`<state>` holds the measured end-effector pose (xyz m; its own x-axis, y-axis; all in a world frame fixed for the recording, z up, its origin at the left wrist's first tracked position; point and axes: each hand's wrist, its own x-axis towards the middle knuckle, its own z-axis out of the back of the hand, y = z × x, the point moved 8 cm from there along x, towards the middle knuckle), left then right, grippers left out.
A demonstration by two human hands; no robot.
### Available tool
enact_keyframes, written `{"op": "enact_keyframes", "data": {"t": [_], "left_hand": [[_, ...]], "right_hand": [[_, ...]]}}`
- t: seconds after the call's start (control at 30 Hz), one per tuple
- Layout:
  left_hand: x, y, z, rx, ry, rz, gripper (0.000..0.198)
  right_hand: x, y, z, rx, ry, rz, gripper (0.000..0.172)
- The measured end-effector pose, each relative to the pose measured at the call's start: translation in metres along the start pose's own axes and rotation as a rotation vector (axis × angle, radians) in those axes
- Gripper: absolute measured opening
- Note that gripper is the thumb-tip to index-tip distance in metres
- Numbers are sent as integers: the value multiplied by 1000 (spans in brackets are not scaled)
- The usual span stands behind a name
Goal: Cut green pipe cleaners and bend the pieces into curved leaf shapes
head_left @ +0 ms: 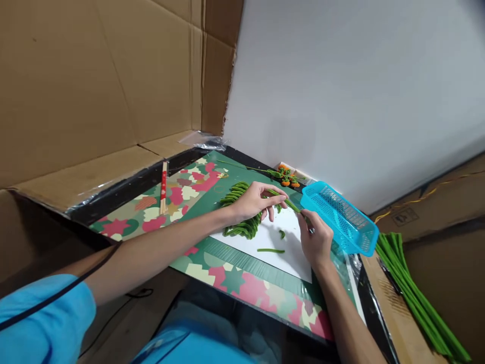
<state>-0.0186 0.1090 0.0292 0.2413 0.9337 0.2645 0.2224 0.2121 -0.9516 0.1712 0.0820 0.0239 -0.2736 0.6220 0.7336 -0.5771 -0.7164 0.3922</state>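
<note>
My left hand (256,201) pinches a green pipe cleaner (287,202) near its far end, fingers closed on it. My right hand (316,238) grips the same green pipe cleaner at its near end, with a small metal tool tip showing by the fingers. Both hands hover over a white sheet (276,242) on the patterned table mat (212,273). A pile of bent green pipe cleaner pieces (238,212) lies just left of my left hand. Two short green scraps (271,250) rest on the sheet.
A blue plastic basket (341,217) sits tilted at the right of the sheet. A bundle of long green stems (417,298) lies on cardboard at the right. Small orange and green flowers (286,177) rest by the wall. Chopsticks (163,187) lie at the left. Cardboard walls stand behind.
</note>
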Motion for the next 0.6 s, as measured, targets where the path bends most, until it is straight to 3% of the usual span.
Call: {"op": "enact_keyframes", "data": {"t": [0.2,0.4,0.6], "left_hand": [[4,-5,5,35,-13,-56,30],[0,-5,3,213,49,-31,37],[-6,-6,4,354,23,-108,32]], "right_hand": [[4,2,1,-66,-13,33,20],[1,5,-3,-87,-20,93,21],[-6,10,-10,-154,-31,138,26]]}}
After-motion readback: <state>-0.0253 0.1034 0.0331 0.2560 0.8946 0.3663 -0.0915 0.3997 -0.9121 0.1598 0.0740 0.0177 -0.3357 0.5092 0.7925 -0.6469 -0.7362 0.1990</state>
